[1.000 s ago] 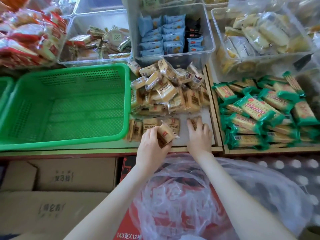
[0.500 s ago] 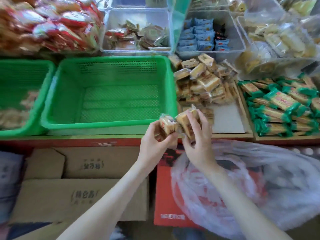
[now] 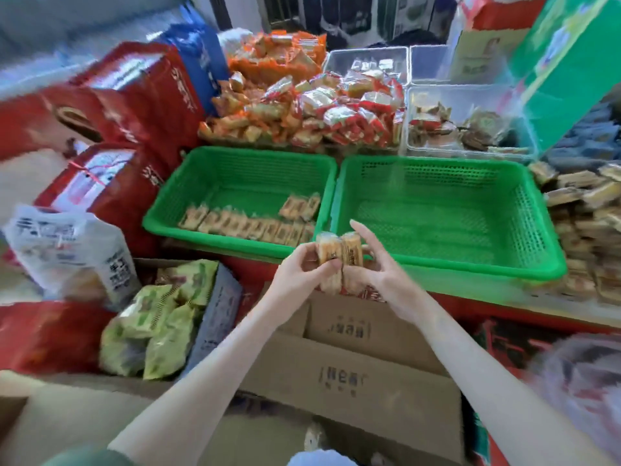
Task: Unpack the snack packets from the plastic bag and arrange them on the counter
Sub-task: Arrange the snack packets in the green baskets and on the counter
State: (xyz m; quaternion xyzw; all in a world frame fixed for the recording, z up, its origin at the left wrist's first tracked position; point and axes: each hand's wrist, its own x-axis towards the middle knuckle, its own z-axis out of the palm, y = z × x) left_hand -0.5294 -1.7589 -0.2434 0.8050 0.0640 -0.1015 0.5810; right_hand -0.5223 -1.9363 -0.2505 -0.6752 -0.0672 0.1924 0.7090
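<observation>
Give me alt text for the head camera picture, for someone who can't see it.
A left hand and right hand together hold a few snack packets in front of two green baskets. The left basket holds a row of similar packets along its near side; the right basket sits beside it. Cardboard boxes stand below.

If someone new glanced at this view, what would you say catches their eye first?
Probably the two bright green baskets side by side at centre: the left basket holds a row of tan packets along its near wall, beside the right basket. Just in front, the left hand and right hand together hold a few snack packets. Behind the baskets lies a heap of red and orange packets.
</observation>
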